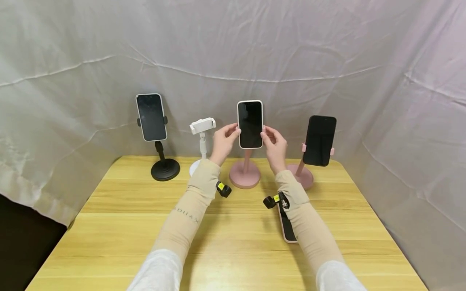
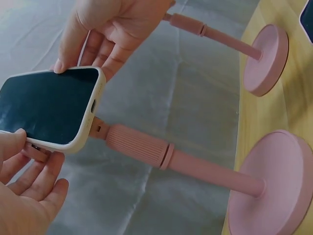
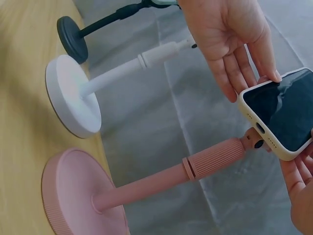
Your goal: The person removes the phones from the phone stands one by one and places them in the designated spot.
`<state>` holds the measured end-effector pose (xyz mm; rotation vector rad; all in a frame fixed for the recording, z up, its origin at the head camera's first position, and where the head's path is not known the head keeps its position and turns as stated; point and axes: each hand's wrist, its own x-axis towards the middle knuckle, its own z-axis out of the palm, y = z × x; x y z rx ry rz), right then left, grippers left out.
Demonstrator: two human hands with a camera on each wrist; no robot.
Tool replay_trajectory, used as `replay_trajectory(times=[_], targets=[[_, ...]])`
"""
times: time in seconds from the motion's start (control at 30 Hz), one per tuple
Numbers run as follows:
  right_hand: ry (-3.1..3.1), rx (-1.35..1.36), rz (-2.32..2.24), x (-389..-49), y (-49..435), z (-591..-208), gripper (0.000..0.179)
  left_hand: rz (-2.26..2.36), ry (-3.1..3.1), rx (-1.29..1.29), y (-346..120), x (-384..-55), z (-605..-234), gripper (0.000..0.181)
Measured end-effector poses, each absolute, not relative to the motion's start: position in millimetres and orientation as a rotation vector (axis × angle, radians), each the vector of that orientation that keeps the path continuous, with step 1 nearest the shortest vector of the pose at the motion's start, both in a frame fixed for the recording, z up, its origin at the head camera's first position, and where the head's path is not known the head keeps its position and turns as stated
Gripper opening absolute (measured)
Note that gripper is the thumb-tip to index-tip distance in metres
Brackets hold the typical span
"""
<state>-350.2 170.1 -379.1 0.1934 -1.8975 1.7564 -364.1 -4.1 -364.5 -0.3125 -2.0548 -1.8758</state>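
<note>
Beige cloth sleeves (image 1: 182,216) come first; left hand (image 1: 223,142) and right hand (image 1: 275,147) pinch a flat, cream-edged black phone (image 1: 250,124), likely slippery, best held by its sides.

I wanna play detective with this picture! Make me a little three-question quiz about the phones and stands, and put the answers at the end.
1. True or false: the left hand and the right hand are both on the same phone.
2. Which one has no phone on it? A) black stand, B) white stand, C) far-right pink stand
3. How many phones show in the head view?

Key:
1. True.
2. B.
3. Four: the leftmost phone, the hand-held one, the rightmost phone, and the flat phone on the table.
</note>
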Motion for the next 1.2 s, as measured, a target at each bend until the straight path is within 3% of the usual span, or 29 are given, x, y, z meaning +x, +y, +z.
replay_trajectory(times=[0.33, 0.57, 1.2], targets=[[-1.916, 0.215, 1.742, -328, 173, -382, 0.033, -1.875, -2.048, -0.27, -5, -339, -369, 0.032], [-1.956, 0.212, 1.77, -293, 170, -360, 0.032, -1.888, -2.042, -0.273, -5, -321, -369, 0.032], [-1.989, 0.265, 1.749, -264, 170, -356, 0.031, -1.968, -2.01, -0.282, -8, -292, -371, 0.033]])
